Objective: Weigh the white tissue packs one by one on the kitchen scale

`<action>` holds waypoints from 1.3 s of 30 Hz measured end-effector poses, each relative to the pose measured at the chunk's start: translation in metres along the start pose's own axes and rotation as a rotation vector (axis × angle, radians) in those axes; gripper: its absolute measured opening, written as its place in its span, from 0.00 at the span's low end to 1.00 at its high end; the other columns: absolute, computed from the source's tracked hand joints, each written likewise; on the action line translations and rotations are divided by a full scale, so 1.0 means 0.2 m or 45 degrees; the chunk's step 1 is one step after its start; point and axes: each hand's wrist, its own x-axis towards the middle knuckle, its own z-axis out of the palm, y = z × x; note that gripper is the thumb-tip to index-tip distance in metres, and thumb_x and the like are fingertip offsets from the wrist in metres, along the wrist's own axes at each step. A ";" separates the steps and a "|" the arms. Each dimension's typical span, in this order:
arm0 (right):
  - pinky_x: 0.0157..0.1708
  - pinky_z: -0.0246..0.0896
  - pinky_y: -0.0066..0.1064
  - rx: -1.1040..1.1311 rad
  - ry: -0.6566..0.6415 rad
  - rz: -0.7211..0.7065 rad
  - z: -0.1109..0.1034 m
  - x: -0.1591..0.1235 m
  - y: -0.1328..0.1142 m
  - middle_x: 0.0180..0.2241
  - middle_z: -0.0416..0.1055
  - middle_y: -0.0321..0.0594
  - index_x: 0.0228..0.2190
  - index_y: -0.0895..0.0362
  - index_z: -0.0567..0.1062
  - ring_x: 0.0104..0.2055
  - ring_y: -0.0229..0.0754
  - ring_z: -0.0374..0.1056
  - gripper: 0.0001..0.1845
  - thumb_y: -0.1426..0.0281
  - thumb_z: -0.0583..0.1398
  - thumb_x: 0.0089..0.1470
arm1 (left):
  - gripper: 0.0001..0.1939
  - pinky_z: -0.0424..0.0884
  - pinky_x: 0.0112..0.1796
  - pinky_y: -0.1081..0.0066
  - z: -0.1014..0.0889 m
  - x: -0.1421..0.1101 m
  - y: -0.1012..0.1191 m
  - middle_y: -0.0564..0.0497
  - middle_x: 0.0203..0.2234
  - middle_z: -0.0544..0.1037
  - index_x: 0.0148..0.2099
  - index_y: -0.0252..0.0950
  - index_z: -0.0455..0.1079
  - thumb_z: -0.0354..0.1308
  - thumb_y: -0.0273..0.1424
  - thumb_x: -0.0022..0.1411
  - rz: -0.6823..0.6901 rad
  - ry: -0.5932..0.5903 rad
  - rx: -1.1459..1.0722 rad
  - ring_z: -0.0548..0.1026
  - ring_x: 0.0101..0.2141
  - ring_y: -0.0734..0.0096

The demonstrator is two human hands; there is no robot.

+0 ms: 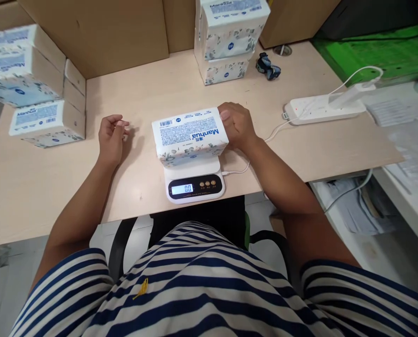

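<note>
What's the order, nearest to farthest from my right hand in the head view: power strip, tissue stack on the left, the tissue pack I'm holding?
1. Tissue pack: touching your right hand, over the scale.
2. Power strip: to its right.
3. Tissue stack: far left, past your left hand.

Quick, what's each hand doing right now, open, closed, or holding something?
Left hand: loosely open, nothing visible in it.
Right hand: closed on one end of the tissue pack, over the scale.
</note>
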 end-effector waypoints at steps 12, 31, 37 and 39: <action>0.52 0.72 0.52 0.037 -0.056 0.078 -0.02 0.00 -0.03 0.34 0.75 0.44 0.34 0.47 0.74 0.42 0.53 0.75 0.43 0.31 0.36 0.72 | 0.22 0.80 0.43 0.61 0.01 -0.02 0.03 0.46 0.46 0.81 0.50 0.47 0.75 0.72 0.55 0.66 -0.021 -0.002 0.076 0.82 0.47 0.59; 0.52 0.75 0.53 0.017 0.159 0.152 -0.02 -0.01 -0.02 0.35 0.80 0.47 0.33 0.48 0.79 0.43 0.54 0.80 0.50 0.31 0.33 0.71 | 0.27 0.81 0.45 0.58 0.02 -0.01 0.03 0.47 0.43 0.83 0.49 0.49 0.75 0.72 0.62 0.62 -0.007 0.018 0.089 0.82 0.45 0.57; 0.46 0.76 0.49 0.064 0.229 0.179 0.01 -0.02 -0.01 0.30 0.77 0.44 0.29 0.49 0.78 0.36 0.50 0.78 0.48 0.32 0.35 0.73 | 0.25 0.80 0.43 0.61 0.02 -0.01 0.01 0.46 0.43 0.81 0.49 0.48 0.75 0.72 0.60 0.63 0.006 0.008 0.071 0.82 0.46 0.58; 0.45 0.76 0.48 0.072 0.228 0.185 0.01 -0.02 -0.01 0.30 0.76 0.43 0.29 0.49 0.78 0.36 0.49 0.78 0.48 0.33 0.35 0.74 | 0.26 0.79 0.42 0.61 0.02 -0.01 0.01 0.46 0.44 0.81 0.49 0.48 0.75 0.73 0.60 0.63 -0.001 0.006 0.074 0.82 0.46 0.58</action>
